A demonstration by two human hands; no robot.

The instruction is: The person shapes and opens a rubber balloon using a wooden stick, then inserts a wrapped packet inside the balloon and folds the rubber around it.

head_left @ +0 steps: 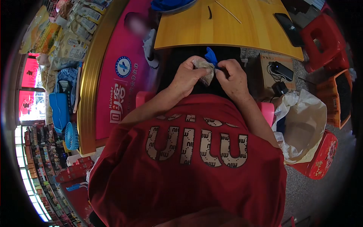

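Observation:
Both hands are held close together above the lap, just below the wooden table's edge. My left hand [188,75] is closed on a small pouch [206,72] of pale, speckled material, pinched between thumb and fingers. My right hand [232,77] is closed at the pouch's right side, where a piece of blue material [211,56] sticks up between the hands. The fingertips of my right hand pinch at the base of the blue piece. Whether the blue piece is joined to the pouch cannot be made out.
The wooden table [223,34] ahead bears a phone [288,29], a thin stick [228,12] and a dark curved item [210,13]. At right are a cardboard box [266,70], a white bag [302,121] and a red stool [323,39]. A pink panel [124,49] stands left.

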